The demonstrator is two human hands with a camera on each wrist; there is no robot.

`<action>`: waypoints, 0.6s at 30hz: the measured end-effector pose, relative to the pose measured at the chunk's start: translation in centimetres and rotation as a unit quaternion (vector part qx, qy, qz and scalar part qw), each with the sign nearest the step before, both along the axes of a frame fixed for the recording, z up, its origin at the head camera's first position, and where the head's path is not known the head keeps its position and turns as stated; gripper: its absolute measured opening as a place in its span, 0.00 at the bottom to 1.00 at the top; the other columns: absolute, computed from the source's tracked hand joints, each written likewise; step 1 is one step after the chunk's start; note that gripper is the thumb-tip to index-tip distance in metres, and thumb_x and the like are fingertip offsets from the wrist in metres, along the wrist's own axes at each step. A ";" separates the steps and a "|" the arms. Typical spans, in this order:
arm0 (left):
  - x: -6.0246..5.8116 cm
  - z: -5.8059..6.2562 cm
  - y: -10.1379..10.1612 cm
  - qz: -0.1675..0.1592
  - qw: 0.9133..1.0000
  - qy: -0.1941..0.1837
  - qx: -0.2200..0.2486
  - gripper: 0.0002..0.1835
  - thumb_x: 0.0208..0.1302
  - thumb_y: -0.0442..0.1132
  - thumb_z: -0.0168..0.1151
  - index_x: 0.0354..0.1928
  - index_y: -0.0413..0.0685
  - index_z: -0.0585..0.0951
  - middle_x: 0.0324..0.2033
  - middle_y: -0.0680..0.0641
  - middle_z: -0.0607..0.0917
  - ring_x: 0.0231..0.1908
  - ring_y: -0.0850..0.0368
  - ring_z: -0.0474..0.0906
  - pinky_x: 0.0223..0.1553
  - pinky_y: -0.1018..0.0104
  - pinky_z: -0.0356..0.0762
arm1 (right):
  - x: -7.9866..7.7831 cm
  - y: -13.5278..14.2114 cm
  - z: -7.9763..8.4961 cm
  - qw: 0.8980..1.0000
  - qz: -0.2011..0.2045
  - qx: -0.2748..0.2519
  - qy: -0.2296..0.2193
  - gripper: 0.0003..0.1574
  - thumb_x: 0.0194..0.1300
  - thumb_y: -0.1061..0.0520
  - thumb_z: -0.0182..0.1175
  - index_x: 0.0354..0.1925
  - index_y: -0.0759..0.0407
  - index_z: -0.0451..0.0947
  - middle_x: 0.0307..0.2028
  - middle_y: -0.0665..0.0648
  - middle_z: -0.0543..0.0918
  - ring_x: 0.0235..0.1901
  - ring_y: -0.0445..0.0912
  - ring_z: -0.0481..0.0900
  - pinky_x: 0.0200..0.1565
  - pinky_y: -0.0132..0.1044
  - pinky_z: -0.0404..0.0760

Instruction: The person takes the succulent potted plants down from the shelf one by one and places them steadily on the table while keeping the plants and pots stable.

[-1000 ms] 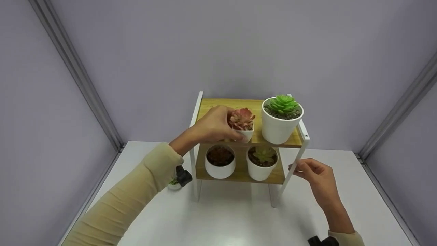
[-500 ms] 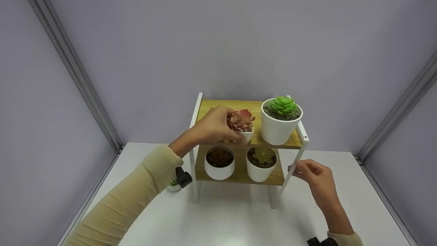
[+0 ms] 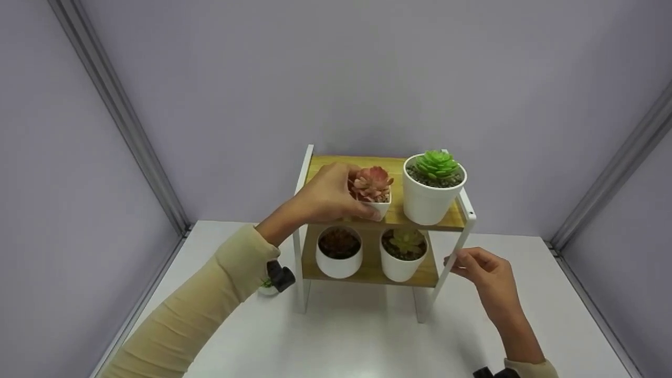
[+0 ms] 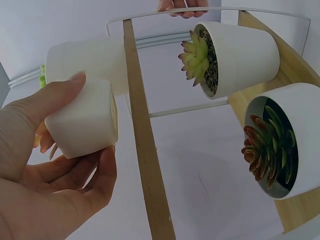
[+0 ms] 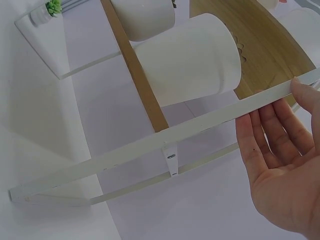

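My left hand (image 3: 325, 197) grips a small square white pot (image 4: 82, 120) with a reddish succulent (image 3: 371, 184), thumb on one side and fingers on the other. The pot is over the front of the upper wooden board (image 3: 357, 161); in the left wrist view a narrow gap shows between its base and that board's edge. Right of it stands a larger round white pot (image 3: 429, 202) with a bright green succulent. My right hand (image 3: 491, 278) pinches the white metal side post (image 5: 215, 117) of the two-tier plant stand, thumb on one face, fingers on the other.
Two round white pots stand on the lower board (image 3: 370, 270): one with a dark red succulent (image 3: 339, 262), one with a yellow-green succulent (image 3: 400, 265). A small potted plant (image 3: 268, 287) sits on the white table (image 3: 346, 341), partly behind the left wrist. Grey-framed panels enclose the table.
Both hands keep their holds, and the small pot stays in nearly the same place. The head view has shifted very slightly.
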State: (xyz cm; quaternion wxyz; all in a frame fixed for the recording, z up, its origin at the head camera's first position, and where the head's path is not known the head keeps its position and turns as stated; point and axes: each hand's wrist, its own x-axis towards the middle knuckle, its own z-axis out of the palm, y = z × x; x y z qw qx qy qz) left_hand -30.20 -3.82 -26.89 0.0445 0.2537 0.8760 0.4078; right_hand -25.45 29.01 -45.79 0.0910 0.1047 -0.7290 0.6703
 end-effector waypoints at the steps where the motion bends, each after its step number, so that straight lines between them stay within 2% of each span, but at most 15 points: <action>1: 0.1 0.0 0.0 -0.003 1.000 0.006 -0.002 0.23 0.42 0.44 0.82 0.40 0.52 0.82 0.34 0.53 0.85 0.33 0.63 0.77 0.35 0.72 0.75 | 0.0 0.0 0.0 1.000 -0.002 -0.002 -0.001 0.21 0.72 0.54 0.57 0.47 0.74 0.79 0.40 0.56 0.87 0.45 0.46 0.87 0.52 0.36 0.84; 4: 0.4 0.0 0.1 -0.011 0.999 0.029 -0.008 0.22 0.41 0.44 0.82 0.39 0.53 0.82 0.33 0.54 0.85 0.31 0.64 0.77 0.33 0.72 0.75 | -0.1 0.1 -0.1 1.000 0.012 -0.017 0.007 0.20 0.73 0.56 0.56 0.47 0.75 0.78 0.40 0.55 0.87 0.45 0.46 0.87 0.52 0.37 0.84; 7: 0.7 -0.1 0.2 -0.010 0.999 0.036 -0.010 0.21 0.41 0.44 0.81 0.38 0.52 0.81 0.32 0.53 0.85 0.31 0.63 0.78 0.32 0.71 0.76 | -0.3 0.2 -0.3 0.999 0.028 -0.028 0.019 0.18 0.73 0.59 0.55 0.47 0.77 0.77 0.40 0.55 0.88 0.45 0.45 0.87 0.51 0.38 0.84; 11: 1.2 -0.1 0.1 -0.004 1.000 0.024 -0.001 0.22 0.41 0.43 0.81 0.38 0.52 0.80 0.34 0.52 0.85 0.33 0.62 0.80 0.32 0.71 0.78 | -0.3 0.3 -0.4 0.999 0.034 -0.029 0.023 0.18 0.73 0.59 0.54 0.47 0.77 0.77 0.40 0.54 0.88 0.45 0.44 0.87 0.51 0.38 0.84; 18: 1.7 -0.1 -0.2 -0.017 1.000 0.020 0.016 0.22 0.42 0.42 0.82 0.40 0.53 0.82 0.34 0.52 0.86 0.34 0.62 0.81 0.33 0.70 0.79 | -0.3 0.4 -0.2 0.999 0.029 -0.023 0.028 0.18 0.74 0.60 0.54 0.47 0.77 0.77 0.40 0.55 0.87 0.45 0.44 0.87 0.51 0.37 0.84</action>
